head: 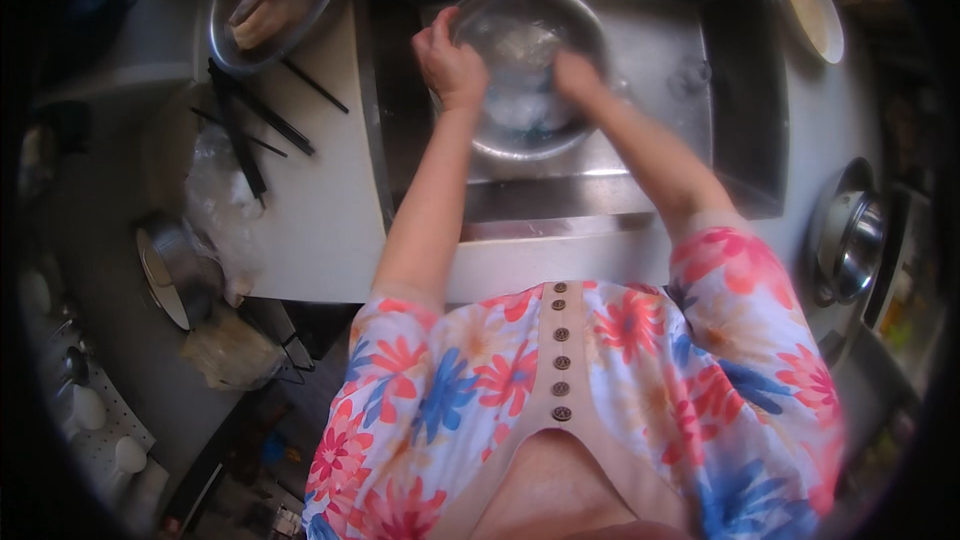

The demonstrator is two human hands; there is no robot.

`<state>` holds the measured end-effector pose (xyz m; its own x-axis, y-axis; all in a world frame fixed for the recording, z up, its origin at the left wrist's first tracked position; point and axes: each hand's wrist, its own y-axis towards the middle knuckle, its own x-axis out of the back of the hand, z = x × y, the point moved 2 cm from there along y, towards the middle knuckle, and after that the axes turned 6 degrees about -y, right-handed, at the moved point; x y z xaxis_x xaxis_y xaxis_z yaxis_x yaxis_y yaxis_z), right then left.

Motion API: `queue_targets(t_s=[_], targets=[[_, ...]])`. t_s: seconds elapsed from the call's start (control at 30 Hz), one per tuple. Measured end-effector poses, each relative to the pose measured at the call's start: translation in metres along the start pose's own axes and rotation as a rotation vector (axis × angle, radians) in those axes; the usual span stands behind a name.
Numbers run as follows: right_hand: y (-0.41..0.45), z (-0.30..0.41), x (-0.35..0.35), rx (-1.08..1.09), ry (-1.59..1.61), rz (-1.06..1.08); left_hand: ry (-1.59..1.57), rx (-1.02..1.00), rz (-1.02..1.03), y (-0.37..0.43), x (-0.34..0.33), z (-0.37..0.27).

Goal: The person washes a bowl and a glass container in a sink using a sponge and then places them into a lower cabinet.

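A round metal bowl [525, 146] with water and something pale in it stands in a stainless-steel sink [660, 157]. My left hand [452, 64] grips the bowl's left rim, fingers bent over the edge. Inside the bowl, at its right side, is my right hand [576, 79]; it is blurred and its fingers are partly hidden, so whether it holds anything does not show. The pale contents lie beneath the water, too unclear to name.
Left of the sink, a metal dish [283, 52] holds long pale food pieces, near black chopsticks or similar sticks [238, 142] and a clear plastic bag [217, 180]. A white bowl [834, 45] stands at the upper right; nested metal bowls [859, 247] are lower right.
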<state>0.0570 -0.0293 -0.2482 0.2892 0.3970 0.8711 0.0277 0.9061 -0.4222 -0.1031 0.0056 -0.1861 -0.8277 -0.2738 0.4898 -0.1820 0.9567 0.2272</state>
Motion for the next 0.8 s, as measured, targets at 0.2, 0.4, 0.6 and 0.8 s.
queue_targets(t_s=[0.2,0.4,0.6,0.8], targets=[[-0.017,0.064,0.019,0.03,1.164,0.254,-0.01,0.142,-0.025,0.002,-0.002,0.001],[-0.029,0.042,-0.036,0.464,-0.062,-0.132,0.073,0.076,0.085,0.006,-0.001,0.001],[-0.012,0.027,0.006,0.347,-0.313,0.144,0.112,-0.02,0.094,0.011,-0.002,0.005],[0.006,0.004,0.011,-0.137,0.112,0.126,0.21,0.049,0.099,0.015,0.001,0.0]])
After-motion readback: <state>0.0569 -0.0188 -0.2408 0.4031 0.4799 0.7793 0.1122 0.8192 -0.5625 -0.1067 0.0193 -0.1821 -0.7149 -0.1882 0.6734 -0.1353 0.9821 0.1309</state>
